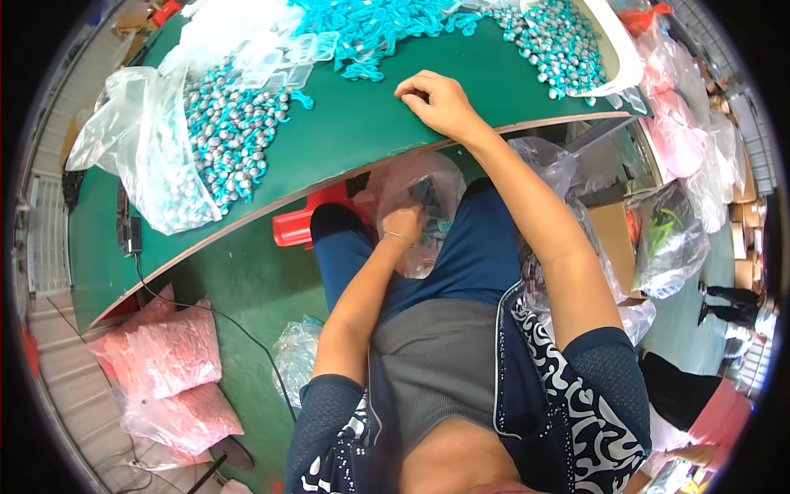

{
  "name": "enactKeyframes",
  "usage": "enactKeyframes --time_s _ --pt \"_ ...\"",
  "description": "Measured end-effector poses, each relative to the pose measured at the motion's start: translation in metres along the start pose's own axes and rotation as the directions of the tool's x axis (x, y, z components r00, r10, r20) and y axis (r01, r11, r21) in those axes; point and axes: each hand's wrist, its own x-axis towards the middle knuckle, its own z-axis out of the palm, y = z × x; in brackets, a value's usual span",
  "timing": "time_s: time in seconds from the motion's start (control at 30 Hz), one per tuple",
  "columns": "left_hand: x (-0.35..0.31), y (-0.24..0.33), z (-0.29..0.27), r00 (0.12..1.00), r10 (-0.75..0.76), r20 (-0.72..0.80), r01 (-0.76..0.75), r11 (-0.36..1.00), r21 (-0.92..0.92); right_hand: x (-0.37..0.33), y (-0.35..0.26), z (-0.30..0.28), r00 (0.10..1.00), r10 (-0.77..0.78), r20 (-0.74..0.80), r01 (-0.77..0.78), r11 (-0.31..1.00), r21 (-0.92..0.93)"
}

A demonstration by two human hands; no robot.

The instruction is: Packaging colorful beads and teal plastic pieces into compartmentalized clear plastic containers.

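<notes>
Between my knees sits a clear plastic bag (421,262) with some teal pieces inside. My left hand (403,222) is at the bag's opening, its fingers closed; what they hold, if anything, is hidden. Over the near edge of the green table (346,123), my right hand (442,104) rests with curled fingers, and nothing shows in them. Beyond it lies a heap of bright teal loop-like pieces (370,33). Small grey-and-teal round pieces (234,132) are piled on the left, partly under a clear bag (156,156). A similar pile (559,49) spreads at the right.
A white tub (619,62) lies at the table's right end. Under the table is a red plastic object (296,226). Bags of pink pieces (164,350) are stacked on the floor at left, near a black cable (247,331). A cardboard box (613,235) and plastic bags stand at right.
</notes>
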Motion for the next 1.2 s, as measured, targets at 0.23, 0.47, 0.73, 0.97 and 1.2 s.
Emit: enactKeyframes --time_s 0.23,0.47,0.73,0.97,1.2 --pt "-0.009 0.005 -0.049 0.946 0.232 -0.227 -0.288 0.922 -0.257 -0.009 -0.006 0.002 1.0 0.016 -0.007 -0.016 0.999 -0.028" --pt "0.002 0.074 -0.195 0.718 0.469 -0.514 -0.613 0.775 -0.15 -0.014 -0.002 -0.001 0.989 -0.087 -0.116 0.078 0.994 -0.081" --pt "0.101 0.014 -0.251 0.722 0.437 -0.537 -0.556 0.828 -0.074 -0.003 0.002 0.027 0.979 -0.131 -0.156 0.124 0.991 -0.052" --pt "0.156 0.026 -0.234 0.635 0.628 -0.45 -0.701 0.713 0.004 -0.003 0.003 0.019 0.986 -0.049 -0.16 0.033 0.994 -0.102" --pt "0.12 0.038 -0.241 0.787 0.471 -0.398 -0.557 0.82 -0.133 -0.002 0.013 0.032 0.983 -0.036 -0.181 0.012 0.991 -0.133"
